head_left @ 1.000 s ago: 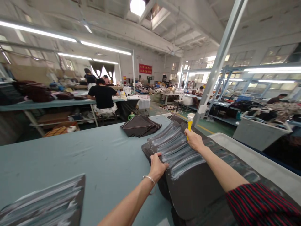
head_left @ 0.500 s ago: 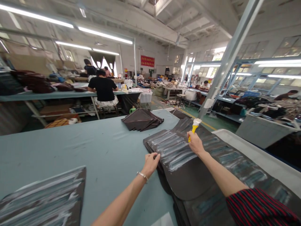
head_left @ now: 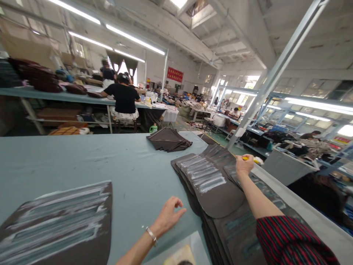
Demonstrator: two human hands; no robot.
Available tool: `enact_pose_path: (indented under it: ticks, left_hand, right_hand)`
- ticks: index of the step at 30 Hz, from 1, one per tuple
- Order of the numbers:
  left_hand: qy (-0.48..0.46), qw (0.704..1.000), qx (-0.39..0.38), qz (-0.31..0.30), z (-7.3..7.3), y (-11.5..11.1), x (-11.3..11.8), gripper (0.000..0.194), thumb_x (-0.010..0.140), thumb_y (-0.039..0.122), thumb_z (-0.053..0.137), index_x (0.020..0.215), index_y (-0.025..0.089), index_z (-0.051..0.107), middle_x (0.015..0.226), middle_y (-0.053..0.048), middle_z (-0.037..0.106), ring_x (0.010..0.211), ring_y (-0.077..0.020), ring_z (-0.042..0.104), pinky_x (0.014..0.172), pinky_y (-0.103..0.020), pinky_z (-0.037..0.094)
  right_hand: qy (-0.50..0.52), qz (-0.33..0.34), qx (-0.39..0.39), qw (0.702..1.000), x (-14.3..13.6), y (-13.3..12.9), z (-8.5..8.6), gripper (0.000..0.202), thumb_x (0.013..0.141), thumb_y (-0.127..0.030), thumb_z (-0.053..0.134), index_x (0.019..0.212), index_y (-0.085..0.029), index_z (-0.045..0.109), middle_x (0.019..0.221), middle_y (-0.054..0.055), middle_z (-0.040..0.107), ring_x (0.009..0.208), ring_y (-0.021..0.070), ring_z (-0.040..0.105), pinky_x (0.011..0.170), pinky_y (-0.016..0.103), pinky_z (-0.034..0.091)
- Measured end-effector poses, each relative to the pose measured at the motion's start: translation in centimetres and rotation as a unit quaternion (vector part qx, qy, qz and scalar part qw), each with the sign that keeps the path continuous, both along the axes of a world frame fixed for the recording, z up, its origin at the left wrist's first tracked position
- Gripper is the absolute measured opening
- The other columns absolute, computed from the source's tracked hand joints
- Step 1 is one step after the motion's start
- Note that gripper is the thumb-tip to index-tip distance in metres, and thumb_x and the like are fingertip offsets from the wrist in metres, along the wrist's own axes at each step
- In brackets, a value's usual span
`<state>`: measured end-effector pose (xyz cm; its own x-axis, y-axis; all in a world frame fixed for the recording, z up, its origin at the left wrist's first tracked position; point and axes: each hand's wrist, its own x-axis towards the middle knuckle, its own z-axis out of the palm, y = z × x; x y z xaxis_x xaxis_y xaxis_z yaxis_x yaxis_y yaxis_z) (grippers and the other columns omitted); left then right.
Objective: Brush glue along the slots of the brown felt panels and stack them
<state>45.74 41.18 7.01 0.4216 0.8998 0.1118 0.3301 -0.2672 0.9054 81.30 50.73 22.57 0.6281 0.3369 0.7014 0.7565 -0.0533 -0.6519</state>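
Over the right side of the pile, my right hand (head_left: 245, 164) grips a paintbrush (head_left: 256, 160) by its yellow handle, the whitish bristles pointing right. My left hand (head_left: 171, 212) is in the air just left of the pile, fingers apart and holding nothing. The top dark leather-like panel (head_left: 220, 198) has a rounded near end and wet white streaks across its far half. Beneath it, several similar panels (head_left: 190, 184) overlap in a stack. Another streaked dark panel (head_left: 96, 235) lies by itself at the lower left.
A blue-green tabletop (head_left: 132, 165) carries a fanned stack of dark pieces (head_left: 169, 140) at its far edge. Near the front lies a pale sheet with a yellowish patch (head_left: 180, 255). A slanted metal post (head_left: 248, 110) rises beyond the table. A person in black (head_left: 122, 97) sits at another table.
My right hand has moved right with the paintbrush, off the streaked panel. My left hand has let go of the pile's edge, dropped toward me and opened. The view has shifted slightly.
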Motion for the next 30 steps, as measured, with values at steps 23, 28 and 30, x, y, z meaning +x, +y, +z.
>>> enact_pose_path:
  ticks: [23,28,30]
  left_hand:
    - [0.266,0.77,-0.174,0.554,-5.0,-6.8,-43.4,0.047,0.079,0.039,0.047,0.119,0.014,0.049,0.124,-0.02,0.048,0.116,-0.0356,0.048,0.092,-0.05,0.039]
    - [0.288,0.747,-0.22,0.557,-7.0,-5.0,-48.9,0.051,0.068,0.04,0.057,0.111,0.012,0.056,0.119,-0.023,0.052,0.112,-0.0393,0.051,0.089,-0.051,0.042]
    - [0.29,0.747,-0.228,0.553,-7.8,-4.1,-49.5,0.051,0.065,0.039,0.059,0.108,0.01,0.056,0.12,-0.024,0.052,0.113,-0.0396,0.05,0.089,-0.05,0.043]
  right_hand:
    - [-0.131,0.438,-0.476,0.751,-53.6,-4.3,-16.3,0.02,0.08,-0.02,0.059,0.092,-0.021,0.043,0.075,0.0,0.058,0.067,0.0141,0.055,0.06,0.021,0.031]
    - [-0.092,0.379,-0.489,0.78,-56.9,-4.4,-21.8,0.026,0.073,-0.013,0.057,0.091,-0.021,0.04,0.077,0.001,0.057,0.07,0.0154,0.055,0.061,0.022,0.033]
    - [-0.104,0.353,-0.488,0.791,-57.6,-4.1,-22.8,0.028,0.071,-0.009,0.056,0.09,-0.021,0.04,0.079,0.002,0.056,0.073,0.0162,0.055,0.062,0.022,0.033]
